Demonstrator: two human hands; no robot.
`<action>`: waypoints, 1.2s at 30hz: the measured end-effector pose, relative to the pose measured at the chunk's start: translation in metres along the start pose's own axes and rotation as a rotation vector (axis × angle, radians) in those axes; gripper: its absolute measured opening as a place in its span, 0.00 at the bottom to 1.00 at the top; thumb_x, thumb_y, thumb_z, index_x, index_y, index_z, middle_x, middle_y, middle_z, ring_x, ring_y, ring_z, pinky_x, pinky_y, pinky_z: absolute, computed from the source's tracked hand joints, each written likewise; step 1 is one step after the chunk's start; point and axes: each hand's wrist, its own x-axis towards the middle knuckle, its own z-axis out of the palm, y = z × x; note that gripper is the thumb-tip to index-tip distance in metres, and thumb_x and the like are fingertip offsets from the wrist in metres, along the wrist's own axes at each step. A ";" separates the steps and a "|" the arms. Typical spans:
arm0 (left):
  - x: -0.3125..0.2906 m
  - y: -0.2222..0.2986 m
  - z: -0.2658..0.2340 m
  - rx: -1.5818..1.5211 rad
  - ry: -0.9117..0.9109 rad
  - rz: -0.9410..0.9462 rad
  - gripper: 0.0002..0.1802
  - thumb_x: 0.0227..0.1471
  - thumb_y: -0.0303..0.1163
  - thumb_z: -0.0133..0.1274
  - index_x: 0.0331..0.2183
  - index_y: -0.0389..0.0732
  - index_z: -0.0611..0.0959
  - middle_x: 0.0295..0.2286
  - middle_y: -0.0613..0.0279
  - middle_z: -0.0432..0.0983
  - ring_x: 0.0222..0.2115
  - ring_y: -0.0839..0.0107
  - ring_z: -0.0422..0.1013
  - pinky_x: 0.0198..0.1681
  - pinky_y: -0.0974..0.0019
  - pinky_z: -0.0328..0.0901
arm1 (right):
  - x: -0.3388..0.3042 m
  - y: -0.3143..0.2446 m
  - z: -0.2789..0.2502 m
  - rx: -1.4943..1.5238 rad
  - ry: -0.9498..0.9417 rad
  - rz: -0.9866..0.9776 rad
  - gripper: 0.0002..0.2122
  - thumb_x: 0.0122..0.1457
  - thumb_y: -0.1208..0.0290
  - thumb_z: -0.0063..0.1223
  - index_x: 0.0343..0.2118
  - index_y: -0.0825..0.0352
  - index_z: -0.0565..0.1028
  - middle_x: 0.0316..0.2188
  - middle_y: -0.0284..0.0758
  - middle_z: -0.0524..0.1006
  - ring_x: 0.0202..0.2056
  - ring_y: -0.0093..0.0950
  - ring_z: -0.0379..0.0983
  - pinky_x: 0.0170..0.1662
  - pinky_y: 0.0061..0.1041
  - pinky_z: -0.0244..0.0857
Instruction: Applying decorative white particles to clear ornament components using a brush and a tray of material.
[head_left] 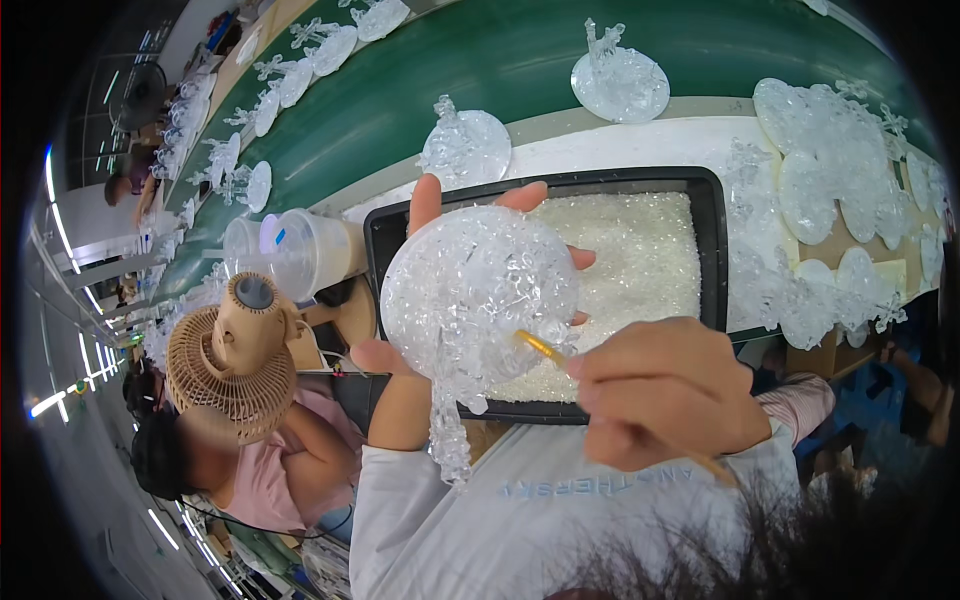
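Observation:
A round, clear plastic ornament [465, 275], coated with glittering flakes, is tilted over the tray. A knobbly, transparent figure lies across its lower part and sticks out below the rim. My left hand [400, 400] supports the disc from behind; its fingertips show past the far and right edges, and the thumb is at the lower left. My right hand [670, 395] grips a thin paintbrush [545, 348], with the yellow ferrule pointing left. The brush tip meets the figure's surface, though the bristles are hard to make out. Beneath the ornament, a black tray [711, 240] holds white sparkling flakes [640, 260].
A green conveyor belt [530, 60] curves behind the tray, carrying several similar ornaments [620, 85]. More pieces [815, 150] are piled at the right. Clear plastic tubs [310, 255] and a beige fan [235, 350] stand at the left, near a seated person in pink [300, 470].

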 end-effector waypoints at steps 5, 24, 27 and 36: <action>-0.004 -0.001 0.004 -0.008 -0.005 -0.004 0.69 0.31 0.73 0.62 0.67 0.67 0.42 0.64 0.35 0.42 0.55 0.26 0.57 0.49 0.28 0.66 | -0.002 -0.001 -0.005 -0.003 -0.014 0.018 0.08 0.52 0.72 0.63 0.29 0.70 0.77 0.25 0.42 0.80 0.20 0.29 0.77 0.21 0.21 0.69; -0.001 -0.004 0.006 -0.104 -0.167 0.056 0.69 0.30 0.76 0.59 0.67 0.65 0.45 0.63 0.30 0.43 0.55 0.20 0.56 0.47 0.26 0.65 | 0.001 -0.001 -0.005 -0.037 0.030 -0.100 0.09 0.41 0.81 0.62 0.27 0.72 0.76 0.29 0.45 0.78 0.20 0.33 0.77 0.22 0.25 0.72; -0.003 -0.006 0.005 -0.122 -0.132 0.062 0.70 0.29 0.76 0.59 0.67 0.64 0.45 0.63 0.28 0.43 0.54 0.20 0.57 0.46 0.27 0.67 | -0.001 -0.001 -0.003 -0.040 0.003 -0.067 0.10 0.38 0.82 0.62 0.27 0.73 0.76 0.29 0.45 0.77 0.20 0.33 0.76 0.21 0.25 0.71; -0.005 -0.005 0.010 -0.036 -0.123 0.061 0.71 0.25 0.77 0.58 0.67 0.63 0.46 0.62 0.27 0.44 0.52 0.19 0.59 0.44 0.29 0.69 | -0.002 0.003 0.002 -0.050 0.030 -0.105 0.08 0.41 0.81 0.60 0.27 0.73 0.75 0.27 0.45 0.77 0.20 0.33 0.76 0.20 0.25 0.71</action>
